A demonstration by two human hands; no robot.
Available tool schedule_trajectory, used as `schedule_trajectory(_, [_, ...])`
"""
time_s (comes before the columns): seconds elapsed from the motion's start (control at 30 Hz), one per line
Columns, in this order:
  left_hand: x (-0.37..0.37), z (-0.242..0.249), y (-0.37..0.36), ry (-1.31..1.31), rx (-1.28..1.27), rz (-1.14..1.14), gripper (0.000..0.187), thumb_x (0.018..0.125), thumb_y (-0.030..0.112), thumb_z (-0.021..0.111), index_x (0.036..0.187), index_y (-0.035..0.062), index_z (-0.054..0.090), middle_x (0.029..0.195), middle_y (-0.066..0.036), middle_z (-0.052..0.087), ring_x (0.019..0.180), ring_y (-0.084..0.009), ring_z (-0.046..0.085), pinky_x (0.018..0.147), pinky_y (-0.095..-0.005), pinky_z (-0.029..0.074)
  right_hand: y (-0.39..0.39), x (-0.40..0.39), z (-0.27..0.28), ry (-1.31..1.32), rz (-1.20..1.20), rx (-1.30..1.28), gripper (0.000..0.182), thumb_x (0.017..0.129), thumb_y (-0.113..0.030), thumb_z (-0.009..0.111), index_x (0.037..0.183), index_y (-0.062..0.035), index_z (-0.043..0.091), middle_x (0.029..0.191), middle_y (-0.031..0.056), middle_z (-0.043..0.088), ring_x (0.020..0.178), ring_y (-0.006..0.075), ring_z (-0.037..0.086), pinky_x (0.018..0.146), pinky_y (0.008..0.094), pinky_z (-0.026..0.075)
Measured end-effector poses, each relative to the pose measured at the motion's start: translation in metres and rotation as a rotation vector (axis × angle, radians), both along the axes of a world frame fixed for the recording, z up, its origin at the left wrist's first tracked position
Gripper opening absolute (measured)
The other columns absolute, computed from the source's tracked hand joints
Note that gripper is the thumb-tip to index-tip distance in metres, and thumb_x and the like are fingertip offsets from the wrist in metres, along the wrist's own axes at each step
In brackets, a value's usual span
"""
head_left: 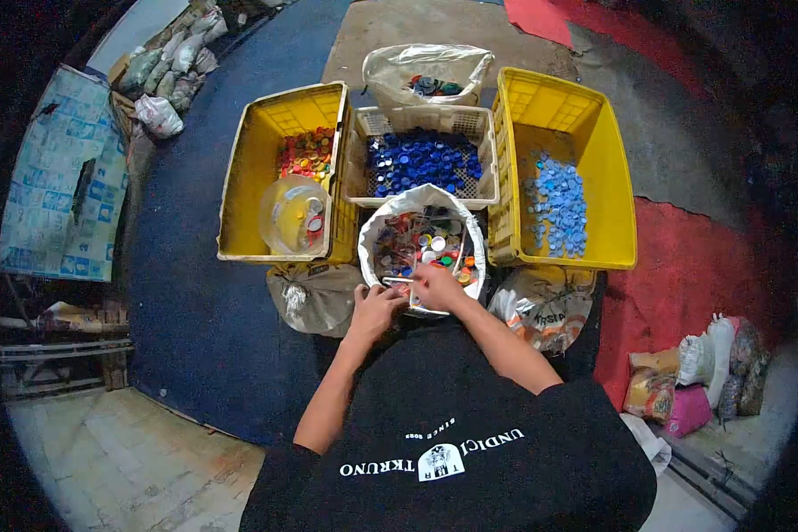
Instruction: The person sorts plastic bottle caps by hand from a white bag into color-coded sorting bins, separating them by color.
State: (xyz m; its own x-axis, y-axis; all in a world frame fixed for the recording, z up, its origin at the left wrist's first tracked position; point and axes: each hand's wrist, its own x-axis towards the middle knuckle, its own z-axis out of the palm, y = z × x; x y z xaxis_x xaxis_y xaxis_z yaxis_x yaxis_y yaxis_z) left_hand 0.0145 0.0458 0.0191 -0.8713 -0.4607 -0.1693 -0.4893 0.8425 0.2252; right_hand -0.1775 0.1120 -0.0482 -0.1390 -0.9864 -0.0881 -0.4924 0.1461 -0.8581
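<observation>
An open white sack (372, 222) full of mixed bottle caps (430, 248) stands right in front of me. My right hand (439, 288) is closed over its near side. A thin, pale stick-like thing (397, 280) juts out leftward from those fingers; its kind is too small to make out. At the sack's near left rim rests my left hand (379, 310), fingers apart and bent downward, with nothing visible in it. Its fingertips are partly hidden.
Beyond the sack, a white crate (356, 177) holds dark blue caps. The left yellow crate (248, 168) contains red and yellow caps and a clear round tub (284, 213). Light blue caps lie in the right yellow crate (612, 177). Another sack (390, 66) stands behind.
</observation>
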Motion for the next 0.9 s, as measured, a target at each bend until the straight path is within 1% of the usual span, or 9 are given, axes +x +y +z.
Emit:
schedule_trajectory(0.13, [-0.001, 0.004, 0.0, -0.002, 0.019, 0.01, 0.031, 0.08, 0.022, 0.063, 0.11, 0.0256, 0.066, 0.106, 0.003, 0.061, 0.105, -0.0213, 0.053, 0.099, -0.0548, 0.027, -0.014, -0.033, -0.049, 0.186, -0.406, 0.041, 0.027, 0.084, -0.019, 0.054, 0.104, -0.0064, 0.067, 0.108, 0.0221, 0.06, 0.102, 0.038, 0.057, 0.089, 0.044, 0.046])
schedule_trajectory(0.23, [0.003, 0.003, 0.002, 0.049, 0.011, 0.04, 0.032, 0.078, 0.022, 0.064, 0.11, 0.0241, 0.065, 0.102, 0.001, 0.061, 0.106, -0.0219, 0.053, 0.098, -0.0537, 0.028, -0.018, -0.046, -0.038, 0.152, -0.353, 0.576, 0.041, 0.087, -0.029, 0.053, 0.125, -0.0157, 0.056, 0.141, 0.0228, 0.035, 0.118, 0.0458, 0.044, 0.1, 0.0502, 0.037])
schedule_trajectory(0.33, [-0.001, 0.018, 0.004, 0.087, 0.094, 0.082, 0.03, 0.077, 0.019, 0.064, 0.107, 0.0204, 0.064, 0.1, -0.002, 0.061, 0.103, -0.0228, 0.055, 0.096, -0.0531, 0.031, -0.026, -0.023, 0.02, 0.024, 0.239, 0.632, 0.045, 0.086, -0.035, 0.054, 0.127, -0.0171, 0.054, 0.137, 0.028, 0.037, 0.122, 0.0477, 0.04, 0.103, 0.0494, 0.035])
schedule_trajectory(0.47, [-0.013, 0.025, -0.008, 0.188, 0.203, 0.193, 0.024, 0.076, 0.017, 0.063, 0.1, 0.0152, 0.062, 0.099, -0.004, 0.061, 0.098, -0.0247, 0.058, 0.091, -0.0484, 0.037, -0.009, 0.042, -0.072, 0.289, 0.265, 0.013, 0.049, 0.082, -0.034, 0.06, 0.126, -0.0146, 0.054, 0.136, 0.0266, 0.041, 0.121, 0.0446, 0.044, 0.102, 0.0475, 0.036])
schedule_trajectory(0.57, [-0.038, 0.012, -0.025, 0.337, 0.292, 0.14, 0.022, 0.076, 0.018, 0.062, 0.097, 0.0107, 0.06, 0.097, -0.006, 0.062, 0.095, -0.0277, 0.059, 0.079, -0.0419, 0.043, -0.02, 0.033, -0.061, 0.254, 0.547, 0.041, 0.044, 0.082, -0.034, 0.057, 0.121, -0.0112, 0.057, 0.131, 0.0185, 0.05, 0.123, 0.0369, 0.043, 0.104, 0.0465, 0.033])
schedule_trajectory(0.67, [-0.079, -0.02, -0.048, 0.126, 0.386, 0.073, 0.028, 0.075, 0.016, 0.063, 0.103, 0.0117, 0.062, 0.102, -0.008, 0.063, 0.098, -0.0286, 0.059, 0.082, -0.0437, 0.042, -0.02, 0.038, -0.046, 0.196, 0.612, -0.188, 0.037, 0.086, -0.032, 0.052, 0.113, -0.0078, 0.061, 0.124, 0.0169, 0.056, 0.116, 0.0347, 0.049, 0.097, 0.0457, 0.039])
schedule_trajectory(0.77, [-0.103, -0.061, -0.062, 0.101, 0.332, -0.137, 0.036, 0.077, 0.021, 0.062, 0.112, 0.0103, 0.061, 0.108, -0.01, 0.065, 0.101, -0.029, 0.061, 0.084, -0.0467, 0.044, -0.023, 0.023, 0.017, 0.18, 0.685, 0.663, 0.034, 0.092, -0.029, 0.048, 0.111, -0.003, 0.061, 0.106, 0.0208, 0.064, 0.097, 0.0343, 0.061, 0.084, 0.0423, 0.047])
schedule_trajectory(0.83, [-0.113, -0.058, -0.065, -0.629, 0.474, -0.24, 0.038, 0.081, 0.031, 0.057, 0.114, 0.0124, 0.063, 0.111, -0.012, 0.066, 0.104, -0.0307, 0.062, 0.087, -0.0514, 0.044, -0.011, 0.009, 0.022, 0.052, 0.648, 0.52, 0.034, 0.092, -0.03, 0.049, 0.11, -0.0057, 0.062, 0.105, 0.0208, 0.064, 0.097, 0.0348, 0.061, 0.085, 0.0433, 0.046])
schedule_trajectory(0.9, [-0.102, -0.079, -0.061, -0.608, 0.493, -0.312, 0.037, 0.082, 0.035, 0.054, 0.111, 0.0145, 0.065, 0.11, -0.012, 0.066, 0.104, -0.032, 0.062, 0.087, -0.0541, 0.044, 0.002, -0.015, 0.042, -0.169, 0.576, 0.288, 0.033, 0.093, -0.029, 0.049, 0.112, -0.0049, 0.062, 0.099, 0.0197, 0.065, 0.093, 0.0307, 0.062, 0.084, 0.0403, 0.047])
